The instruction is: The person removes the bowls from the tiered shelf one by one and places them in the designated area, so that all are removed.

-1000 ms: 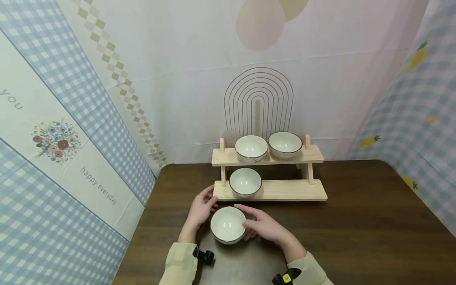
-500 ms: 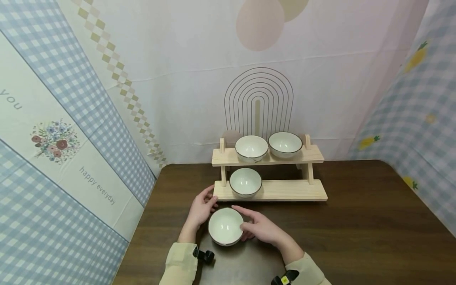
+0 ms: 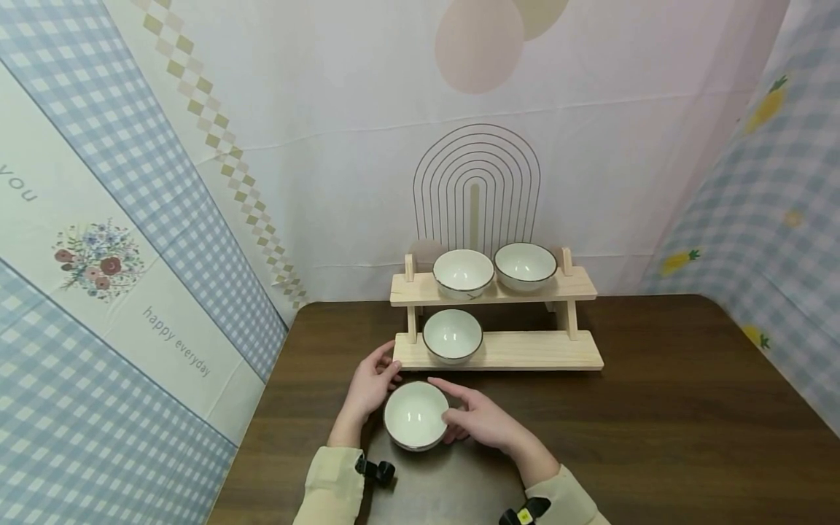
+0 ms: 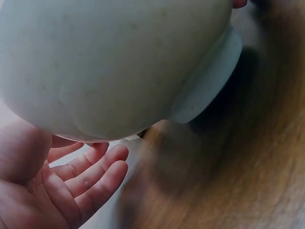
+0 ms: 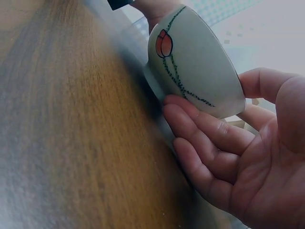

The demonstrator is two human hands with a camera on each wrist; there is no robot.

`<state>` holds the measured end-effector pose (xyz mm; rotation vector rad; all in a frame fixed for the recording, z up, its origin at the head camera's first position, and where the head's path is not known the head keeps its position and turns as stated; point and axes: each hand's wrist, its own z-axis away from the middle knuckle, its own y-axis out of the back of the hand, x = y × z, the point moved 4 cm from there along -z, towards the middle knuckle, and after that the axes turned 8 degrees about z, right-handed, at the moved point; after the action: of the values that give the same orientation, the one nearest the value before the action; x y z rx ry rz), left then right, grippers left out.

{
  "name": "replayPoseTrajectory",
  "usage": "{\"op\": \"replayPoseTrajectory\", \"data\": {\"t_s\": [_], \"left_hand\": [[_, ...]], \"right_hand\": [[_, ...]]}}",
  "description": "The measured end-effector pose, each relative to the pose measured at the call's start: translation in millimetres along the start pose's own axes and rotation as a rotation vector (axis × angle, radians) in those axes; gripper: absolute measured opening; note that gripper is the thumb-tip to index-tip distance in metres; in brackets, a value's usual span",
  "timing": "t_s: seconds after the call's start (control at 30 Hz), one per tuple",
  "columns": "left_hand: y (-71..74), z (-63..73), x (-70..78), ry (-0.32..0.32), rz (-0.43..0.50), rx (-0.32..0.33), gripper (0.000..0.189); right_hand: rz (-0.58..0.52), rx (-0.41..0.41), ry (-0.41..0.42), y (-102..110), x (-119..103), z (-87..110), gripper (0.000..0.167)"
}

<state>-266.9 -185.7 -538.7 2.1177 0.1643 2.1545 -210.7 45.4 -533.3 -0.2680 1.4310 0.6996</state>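
Note:
My right hand (image 3: 482, 419) grips a white bowl (image 3: 416, 417) with a dark rim, thumb at the rim and several fingers against its side. A red bud with dotted green stems decorates the bowl's outside (image 5: 195, 67) in the right wrist view. Low over the dark table, it sits between my hands. My left hand (image 3: 369, 386) rests at the front left corner of a two-tier wooden rack (image 3: 538, 351), thumb and fingertips at the edge. In the left wrist view the bowl's underside (image 4: 114, 62) looms large above my left hand's relaxed fingers (image 4: 102, 183).
Two similar bowls, one left (image 3: 462, 273) and one right (image 3: 526, 266), stand on the rack's upper tier. Another bowl (image 3: 453, 336) is at the left of the lower tier, with bare wood to its right. Patterned cloth (image 3: 354, 182) hangs behind the brown table (image 3: 656, 408).
The bowl and my right hand have shifted slightly left since a second ago, with little movement in the last half second. My left hand, the rack and its bowls stay in place.

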Motion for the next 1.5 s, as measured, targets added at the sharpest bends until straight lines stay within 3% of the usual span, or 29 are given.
{"op": "replayPoseTrajectory", "data": {"t_s": [1.5], "left_hand": [[7.5,5.7,-2.2,-0.012,-0.006,-0.036,0.049]], "right_hand": [[-0.008,0.019,-0.013,-13.9,1.7,3.3,0.073]]}}
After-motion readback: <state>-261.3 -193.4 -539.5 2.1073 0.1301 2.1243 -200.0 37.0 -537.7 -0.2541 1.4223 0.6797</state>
